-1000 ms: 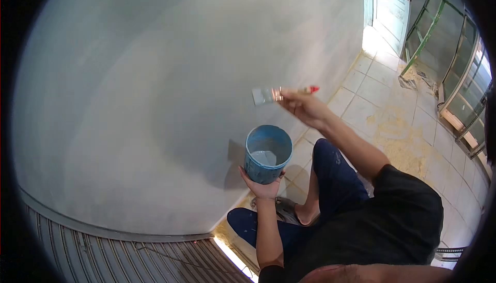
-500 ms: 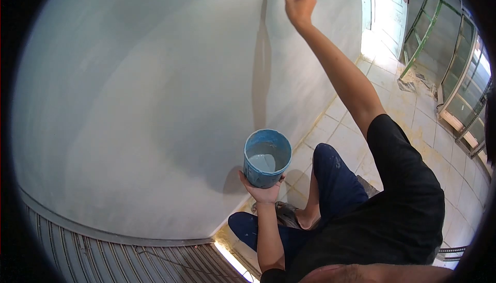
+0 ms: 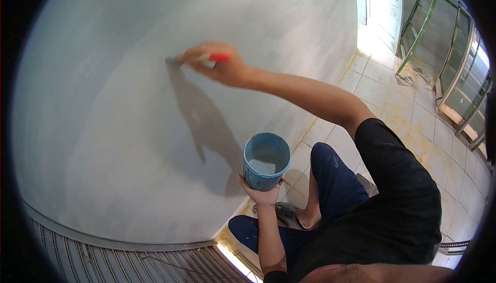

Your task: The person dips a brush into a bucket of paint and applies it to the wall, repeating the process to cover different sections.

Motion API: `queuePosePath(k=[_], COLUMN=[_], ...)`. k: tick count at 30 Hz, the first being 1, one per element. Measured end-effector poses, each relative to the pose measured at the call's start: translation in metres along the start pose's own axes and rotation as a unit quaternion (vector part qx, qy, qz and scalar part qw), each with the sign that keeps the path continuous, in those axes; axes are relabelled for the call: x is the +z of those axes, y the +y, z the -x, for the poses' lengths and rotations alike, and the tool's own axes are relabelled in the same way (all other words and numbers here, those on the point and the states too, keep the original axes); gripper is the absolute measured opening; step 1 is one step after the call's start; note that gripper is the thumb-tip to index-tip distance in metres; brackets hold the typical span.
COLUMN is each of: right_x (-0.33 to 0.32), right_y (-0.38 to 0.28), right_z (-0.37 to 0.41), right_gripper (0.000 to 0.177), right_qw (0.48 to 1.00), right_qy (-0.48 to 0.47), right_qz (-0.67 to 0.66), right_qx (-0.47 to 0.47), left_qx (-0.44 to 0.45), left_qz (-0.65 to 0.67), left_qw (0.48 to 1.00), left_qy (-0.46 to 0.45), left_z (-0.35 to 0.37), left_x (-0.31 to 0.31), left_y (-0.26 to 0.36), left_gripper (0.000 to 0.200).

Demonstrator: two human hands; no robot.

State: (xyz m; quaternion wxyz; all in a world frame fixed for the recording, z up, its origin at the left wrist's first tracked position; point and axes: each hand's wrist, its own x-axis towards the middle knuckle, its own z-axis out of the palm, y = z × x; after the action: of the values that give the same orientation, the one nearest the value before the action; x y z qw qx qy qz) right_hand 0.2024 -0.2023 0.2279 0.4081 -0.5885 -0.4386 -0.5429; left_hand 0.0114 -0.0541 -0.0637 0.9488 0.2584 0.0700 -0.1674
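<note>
My right hand (image 3: 219, 65) is closed around a paintbrush (image 3: 219, 57) with a red-tipped handle, slightly blurred. The bristles point left and meet, or nearly meet, the pale grey wall (image 3: 129, 143). Below, my left hand (image 3: 262, 195) supports a blue paint bucket (image 3: 267, 177) from underneath, its fingers curled up the sides. Greyish-white paint lies low inside the bucket, whose mouth faces up toward me. A shadow of my right hand and the brush falls on the wall beneath them.
Metal shutter slats (image 3: 129, 260) run along the lower left. Pale floor tiles (image 3: 377, 79) with yellowish stains extend on the right. Farther off stand a green metal ladder (image 3: 426, 25), a white door (image 3: 385, 4) and a glass-panelled frame (image 3: 462, 84). My bent knees are beside the bucket.
My right hand with the paintbrush has swept from the upper part of the wall down and to the left. The bucket and my left hand have stayed nearly in place.
</note>
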Motion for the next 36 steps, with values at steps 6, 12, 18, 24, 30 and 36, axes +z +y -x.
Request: queuePosePath(k=[6, 12, 18, 24, 30, 36], right_x=[-0.1, -0.201, -0.169, -0.033, 0.043, -0.013], right_y=[0.092, 0.172, 0.154, 0.059, -0.02, 0.027], right_z=[-0.008, 0.019, 0.01, -0.024, -0.012, -0.035], right_gripper=[0.021, 0.029, 0.027, 0.013, 0.031, 0.015], right_qw=[0.965, 0.85, 0.879, 0.971, 0.987, 0.995], right_qy=[0.173, 0.364, 0.308, 0.092, -0.075, -0.013], right_qz=[0.094, 0.224, 0.288, 0.201, -0.004, 0.052], right_qx=[0.172, 0.307, 0.223, -0.089, -0.142, -0.08], left_qx=[0.019, 0.008, 0.003, 0.007, 0.005, -0.002], left_qz=[0.003, 0.021, 0.034, 0.008, 0.023, 0.031], left_qw=[1.0, 1.0, 0.999, 1.0, 1.0, 0.999], left_qy=[-0.011, -0.007, -0.017, 0.012, -0.019, -0.041], left_z=[-0.002, 0.006, 0.005, 0.001, -0.002, -0.005], left_x=[0.0, 0.01, 0.012, 0.005, -0.002, -0.009], left_y=[-0.002, 0.002, 0.002, -0.001, -0.003, -0.003], left_gripper=[0.083, 0.084, 0.083, 0.082, 0.086, 0.09])
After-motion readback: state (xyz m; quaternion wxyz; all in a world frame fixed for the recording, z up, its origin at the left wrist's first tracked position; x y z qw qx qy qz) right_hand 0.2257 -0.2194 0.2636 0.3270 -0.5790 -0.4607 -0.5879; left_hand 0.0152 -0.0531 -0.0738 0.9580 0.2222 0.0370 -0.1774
